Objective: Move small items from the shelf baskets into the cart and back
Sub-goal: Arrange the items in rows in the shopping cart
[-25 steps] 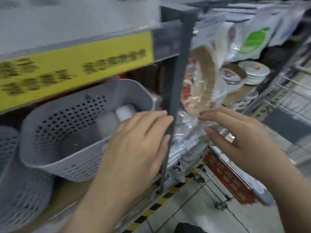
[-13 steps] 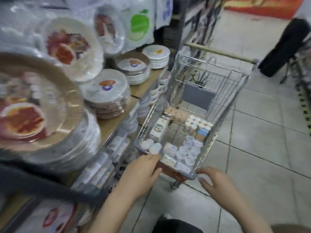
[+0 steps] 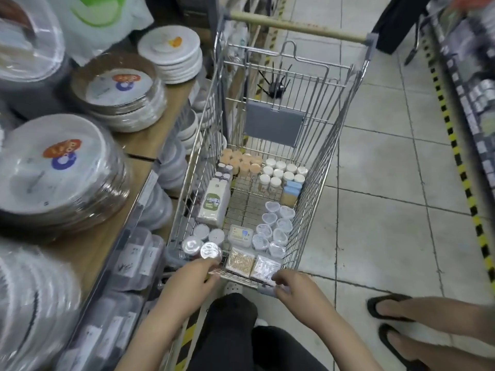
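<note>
- Cart of wire stands in the aisle just beside the shelf, holding orange-lidded jars, white-capped bottles, heart-shaped tubs, a tissue pack and toothpick boxes.
- Left hand pinches a round silver-lidded tin at the cart's near corner.
- Right hand, fingers curled, grips the near rim.
- Stacked plates sit on the shelf.

A silver wire shopping cart is being gripped at its near rim by the left hand and right hand. Small white-lidded jars and clear heart-shaped containers are being carried inside.
</note>
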Motion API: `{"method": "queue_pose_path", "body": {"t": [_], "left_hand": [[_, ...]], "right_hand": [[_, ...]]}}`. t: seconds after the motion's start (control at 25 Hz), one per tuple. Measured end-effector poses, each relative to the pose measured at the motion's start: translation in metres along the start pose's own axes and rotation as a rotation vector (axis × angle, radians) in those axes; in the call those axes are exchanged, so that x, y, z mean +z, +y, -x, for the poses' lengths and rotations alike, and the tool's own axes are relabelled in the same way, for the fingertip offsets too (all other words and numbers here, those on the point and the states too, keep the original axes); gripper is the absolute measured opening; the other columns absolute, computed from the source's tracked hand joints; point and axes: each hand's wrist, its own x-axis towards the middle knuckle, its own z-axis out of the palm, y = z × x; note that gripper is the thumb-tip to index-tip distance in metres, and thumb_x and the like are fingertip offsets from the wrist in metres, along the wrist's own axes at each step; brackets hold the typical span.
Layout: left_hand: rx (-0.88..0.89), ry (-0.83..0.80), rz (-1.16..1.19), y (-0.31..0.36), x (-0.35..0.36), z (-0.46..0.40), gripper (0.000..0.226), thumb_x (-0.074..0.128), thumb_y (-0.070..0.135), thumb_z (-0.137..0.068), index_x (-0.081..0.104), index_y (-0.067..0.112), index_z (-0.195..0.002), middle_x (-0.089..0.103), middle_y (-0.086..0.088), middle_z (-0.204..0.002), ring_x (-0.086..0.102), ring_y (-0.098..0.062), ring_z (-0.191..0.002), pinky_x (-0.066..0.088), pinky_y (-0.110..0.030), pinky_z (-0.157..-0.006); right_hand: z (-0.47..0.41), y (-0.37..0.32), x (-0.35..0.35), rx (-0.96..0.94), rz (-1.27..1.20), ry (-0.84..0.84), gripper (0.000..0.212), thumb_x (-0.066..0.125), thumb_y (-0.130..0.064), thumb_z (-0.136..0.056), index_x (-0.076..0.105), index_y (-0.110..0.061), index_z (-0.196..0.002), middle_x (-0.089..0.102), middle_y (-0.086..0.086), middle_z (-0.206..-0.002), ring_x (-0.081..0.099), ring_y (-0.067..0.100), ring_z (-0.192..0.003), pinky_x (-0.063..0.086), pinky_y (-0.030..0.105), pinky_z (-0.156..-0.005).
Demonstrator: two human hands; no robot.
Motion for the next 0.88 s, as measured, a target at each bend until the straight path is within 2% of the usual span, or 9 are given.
{"method": "queue_pose_path", "body": {"t": [0.08, 0.24, 0.44, 0.52, 0.6, 0.72, 0.8, 0.88], "left_hand": [[0.014, -0.075, 0.004, -0.004, 0.002, -0.034, 0.027, 0.05, 0.03, -0.094, 0.059, 0.025, -0.12, 0.064, 0.009, -0.116, 0.058, -0.007, -0.105, 0.046, -0.024, -0.083], [0.009, -0.279, 0.054, -0.012, 0.031, -0.1, 0.033, 0.05, 0.028, -0.095, 0.056, 0.018, -0.126, 0.062, 0.002, -0.123, 0.057, -0.011, -0.111, 0.046, -0.027, -0.093], [-0.158, -0.429, 0.17, -0.022, 0.079, -0.147, 0.04, 0.051, 0.026, -0.095, 0.049, 0.011, -0.132, 0.056, -0.005, -0.131, 0.053, -0.018, -0.118, 0.042, -0.028, -0.098], [-0.231, -0.447, 0.19, -0.027, 0.095, -0.159, 0.041, 0.051, 0.025, -0.096, 0.046, 0.009, -0.133, 0.054, -0.007, -0.132, 0.052, -0.02, -0.118, 0.041, -0.028, -0.097], [-0.309, -0.439, 0.256, -0.032, 0.11, -0.171, 0.035, 0.052, 0.022, -0.096, 0.049, 0.008, -0.128, 0.056, -0.006, -0.125, 0.054, -0.018, -0.107, 0.042, -0.027, -0.09], [-0.454, -0.394, 0.339, -0.036, 0.132, -0.189, 0.01, 0.054, 0.015, -0.093, 0.054, 0.01, -0.102, 0.057, -0.002, -0.104, 0.053, -0.017, -0.092, 0.043, -0.026, -0.079], [-0.555, -0.347, 0.384, -0.041, 0.153, -0.205, 0.013, 0.057, 0.016, -0.09, 0.06, 0.005, -0.096, 0.063, -0.009, -0.1, 0.059, -0.023, -0.09, 0.049, -0.03, -0.081], [-0.618, -0.309, 0.364, -0.046, 0.175, -0.217, 0.023, 0.063, 0.019, -0.085, 0.063, 0.001, -0.1, 0.065, -0.013, -0.102, 0.061, -0.028, -0.096, 0.05, -0.032, -0.085]], "right_hand": [[-0.027, 0.003, 0.008, 0.101, -0.051, -0.013, 0.031, 0.05, -0.026, -0.092, 0.059, -0.016, -0.12, 0.064, 0.002, -0.118, 0.058, 0.019, -0.108, 0.046, 0.033, -0.091], [-0.082, 0.015, 0.033, 0.273, -0.076, -0.12, 0.04, 0.051, -0.022, -0.092, 0.048, -0.012, -0.131, 0.057, 0.009, -0.129, 0.054, 0.024, -0.117, 0.044, 0.03, -0.093], [-0.134, 0.033, 0.07, 0.484, -0.165, -0.168, 0.037, 0.052, -0.02, -0.092, 0.046, -0.006, -0.125, 0.055, 0.014, -0.127, 0.055, 0.028, -0.113, 0.043, 0.028, -0.083], [-0.15, 0.042, 0.083, 0.58, -0.272, -0.139, 0.035, 0.053, -0.018, -0.092, 0.046, -0.004, -0.123, 0.056, 0.014, -0.125, 0.056, 0.026, -0.105, 0.042, 0.025, -0.076], [-0.164, 0.052, 0.096, 0.645, -0.339, -0.111, 0.038, 0.055, -0.017, -0.091, 0.045, -0.003, -0.125, 0.054, 0.014, -0.125, 0.056, 0.026, -0.104, 0.041, 0.024, -0.075], [-0.178, 0.062, 0.113, 0.729, -0.447, -0.059, 0.047, 0.058, -0.019, -0.089, 0.04, -0.002, -0.128, 0.05, 0.016, -0.127, 0.055, 0.029, -0.109, 0.046, 0.03, -0.083], [-0.185, 0.066, 0.125, 0.782, -0.493, -0.031, 0.056, 0.06, -0.022, -0.088, 0.034, -0.002, -0.133, 0.044, 0.015, -0.13, 0.051, 0.029, -0.114, 0.045, 0.032, -0.088], [-0.192, 0.07, 0.137, 0.811, -0.498, -0.001, 0.064, 0.063, -0.024, -0.088, 0.028, -0.001, -0.137, 0.041, 0.016, -0.133, 0.046, 0.029, -0.12, 0.042, 0.03, -0.09]]}}
